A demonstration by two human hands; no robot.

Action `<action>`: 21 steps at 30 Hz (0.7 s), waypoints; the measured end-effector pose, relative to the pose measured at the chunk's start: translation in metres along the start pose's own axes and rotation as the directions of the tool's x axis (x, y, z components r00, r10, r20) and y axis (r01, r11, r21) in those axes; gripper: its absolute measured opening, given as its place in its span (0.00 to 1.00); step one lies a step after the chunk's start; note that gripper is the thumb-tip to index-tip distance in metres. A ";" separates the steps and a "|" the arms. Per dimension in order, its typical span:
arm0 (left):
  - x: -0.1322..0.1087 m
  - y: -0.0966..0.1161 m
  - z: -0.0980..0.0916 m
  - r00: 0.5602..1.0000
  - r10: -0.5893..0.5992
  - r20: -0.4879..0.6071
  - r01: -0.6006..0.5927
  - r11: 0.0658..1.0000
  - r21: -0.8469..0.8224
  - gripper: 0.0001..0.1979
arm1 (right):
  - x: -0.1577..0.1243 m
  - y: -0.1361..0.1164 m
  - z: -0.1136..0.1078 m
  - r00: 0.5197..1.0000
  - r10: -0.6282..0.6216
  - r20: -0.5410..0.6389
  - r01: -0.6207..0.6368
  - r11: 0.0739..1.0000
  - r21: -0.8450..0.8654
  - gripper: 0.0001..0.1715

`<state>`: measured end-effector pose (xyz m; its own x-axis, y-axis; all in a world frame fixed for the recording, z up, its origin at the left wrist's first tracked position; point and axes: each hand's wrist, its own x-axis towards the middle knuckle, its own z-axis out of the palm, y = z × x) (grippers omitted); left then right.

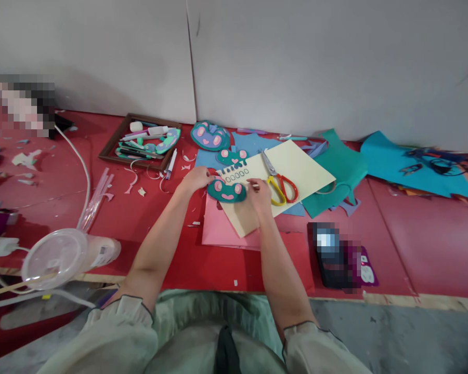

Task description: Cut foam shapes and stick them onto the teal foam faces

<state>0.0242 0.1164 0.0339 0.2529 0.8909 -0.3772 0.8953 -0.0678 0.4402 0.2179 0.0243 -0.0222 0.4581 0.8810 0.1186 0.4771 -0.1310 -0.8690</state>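
A teal paper cutout (230, 197) with pink shapes stuck on it lies over a cream sheet (306, 169). My left hand (195, 181) is closed, its fingertips pinching at the cutout's upper left end. Just off the cutout's right end, my right hand (260, 193) has its fingers drawn together; what they hold, if anything, is too small to tell. Behind the cutout, the cream sheet carries a row of drawn ovals. Scissors (284, 188) with red and yellow handles rest on that sheet, right of my right hand. A second teal cutout (233, 156) lies just beyond the ovals.
Pink sheets (214, 228) lie under the cream one. At the back stand a brown tray (113, 140) of pens and a purple-teal cutout (208, 137). Green paper (345, 166) and blue paper (425, 176) spread right. A phone (329, 259) and a plastic cup (56, 257) sit near the front edge.
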 end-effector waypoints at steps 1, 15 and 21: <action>0.000 0.000 0.001 1.000 0.007 0.022 -0.007 1.000 0.010 0.10 | 0.003 0.002 -0.007 1.000 -0.010 -0.021 0.010 1.000 -0.015 0.12; 0.006 -0.008 0.010 0.994 0.109 -0.029 -0.108 0.994 0.013 0.10 | 0.036 0.076 -0.119 0.844 0.104 -0.527 -0.372 0.820 -0.435 0.22; 0.004 -0.007 0.010 0.994 0.113 -0.009 -0.113 0.994 0.002 0.11 | 0.048 0.065 -0.131 0.878 0.208 -0.432 -0.396 0.823 -0.407 0.23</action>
<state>0.0222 0.1164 0.0212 0.3489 0.8818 -0.3174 0.8617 -0.1687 0.4786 0.3689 -0.0014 -0.0097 0.8252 0.5495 0.1304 0.5169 -0.6416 -0.5667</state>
